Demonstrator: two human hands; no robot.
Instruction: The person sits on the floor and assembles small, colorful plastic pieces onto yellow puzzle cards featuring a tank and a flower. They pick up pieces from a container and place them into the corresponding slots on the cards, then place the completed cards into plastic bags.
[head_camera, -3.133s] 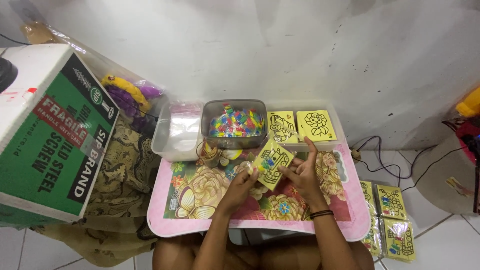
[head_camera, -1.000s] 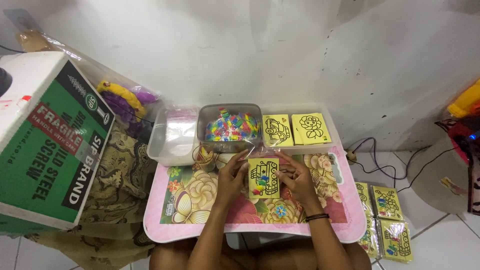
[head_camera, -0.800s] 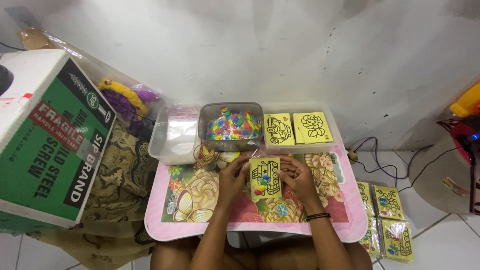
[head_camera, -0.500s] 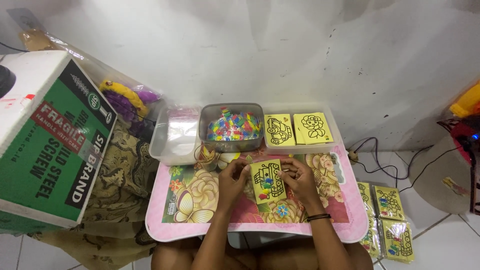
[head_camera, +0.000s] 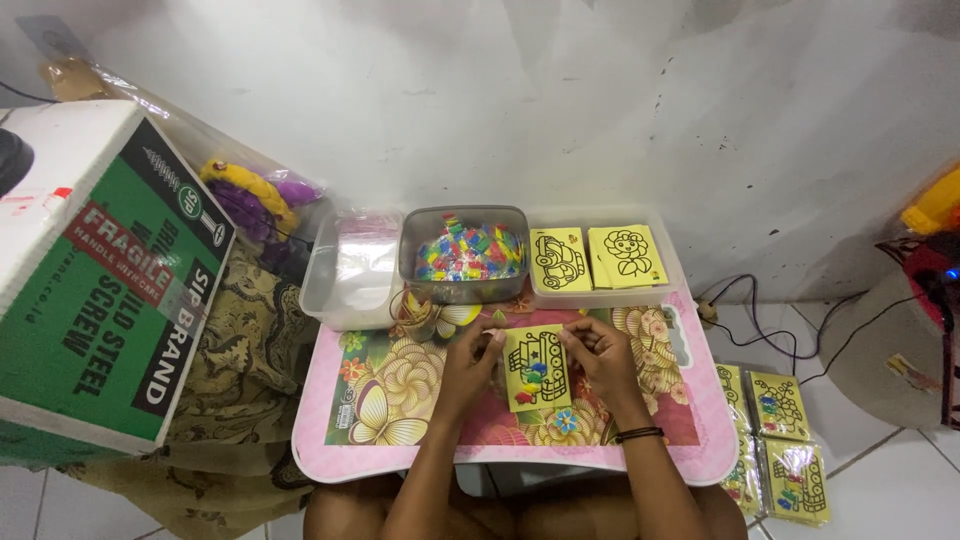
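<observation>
Left hand (head_camera: 472, 352): fingers curled, pinching the left edge of the yellow picture card (head_camera: 537, 368), thumb near its upper corner.
Right hand (head_camera: 600, 352): curled too, fingertips pinching the card's upper right edge; a dark band sits on that wrist.
Card in hand: held upright between both hands, just above the flowered pink table (head_camera: 400, 400), in the middle of it. It shows a vehicle outline, and a few small coloured packets seem to lie against its face. Whether a clear sleeve covers it I cannot tell from here.
Done, as far as I can judge: a row of like cards with coloured bits, seemingly bagged, lies as finished packs on the floor (head_camera: 780, 440) to the person's right, near the table's corner. That looks like the output pile.
Left to do: a shallow tray of plain cards (head_camera: 598, 257) at the far edge of the table holds two stacks, one with a car outline, one with a flower; how deep they run is not visible.
Supplies: the grey tub of coloured packets (head_camera: 468, 252) beside that tray looks well filled, and the clear box of plastic sleeves (head_camera: 350, 270) to its left holds stock.
Overall: I would say mid-run, one card partly assembled, several done, more waiting.
Elsewhere: a green and white carton (head_camera: 100, 290) stands well apart on the left.
</observation>
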